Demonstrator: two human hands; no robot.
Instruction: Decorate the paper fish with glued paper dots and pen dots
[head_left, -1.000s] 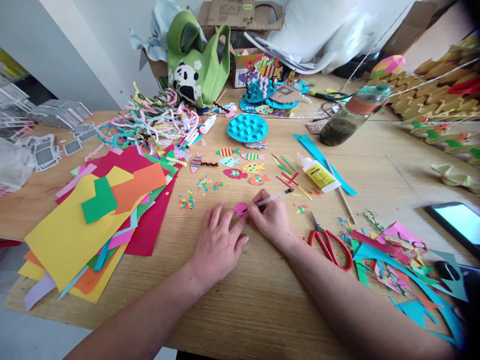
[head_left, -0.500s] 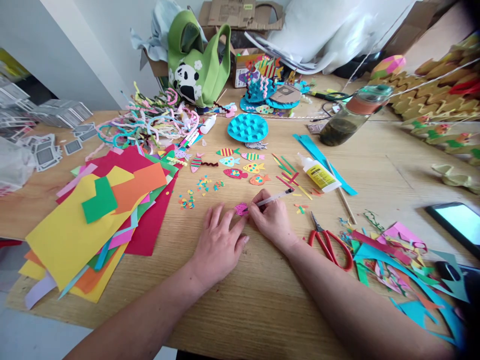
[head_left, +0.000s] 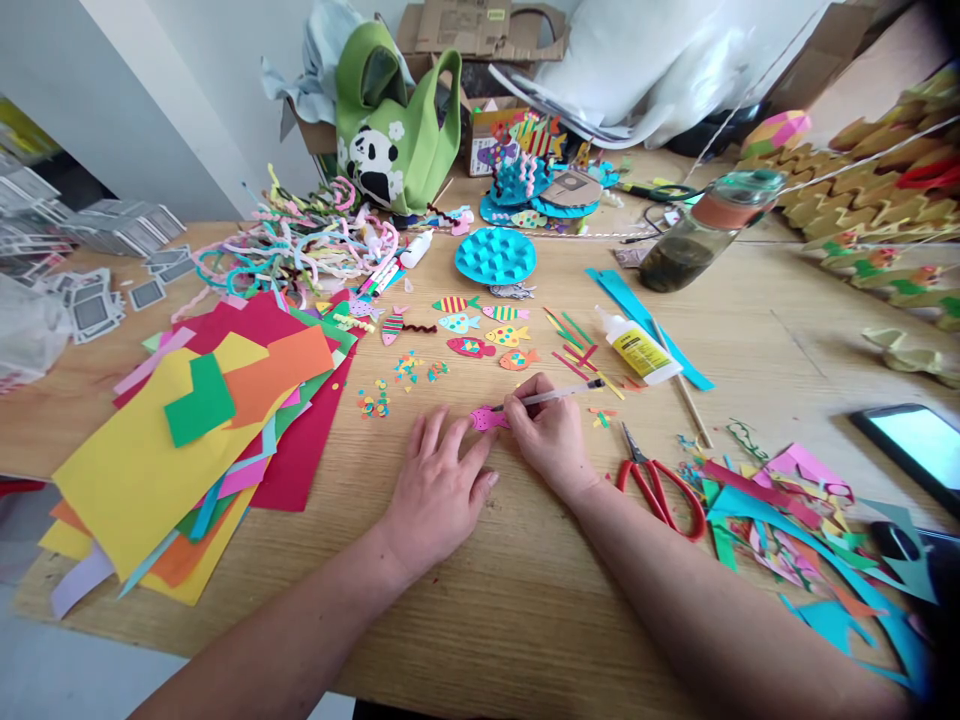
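A small pink paper fish [head_left: 489,418] with dark dots lies on the wooden table. My left hand [head_left: 442,485] rests flat, fingers spread, its fingertips beside the fish's lower left edge. In my right hand [head_left: 551,435] a slim pen [head_left: 559,392] is pinched, its tip near the top of the fish and its dark end pointing right. Beyond the fish lie several decorated paper fish, among them an orange one [head_left: 517,359] and a red one [head_left: 470,347]. Small confetti pieces [head_left: 375,399] sit to the left of the fish.
Red-handled scissors [head_left: 660,490] and paper scraps [head_left: 806,530] lie right of my right hand. A glue bottle [head_left: 639,347], a blue egg-tray piece [head_left: 495,256] and a glass jar [head_left: 694,235] stand farther back. Stacked coloured paper [head_left: 150,455] covers the left.
My right hand has shifted slightly right and up with the pen, uncovering more of the pink fish's tail. My left hand has stayed in place.
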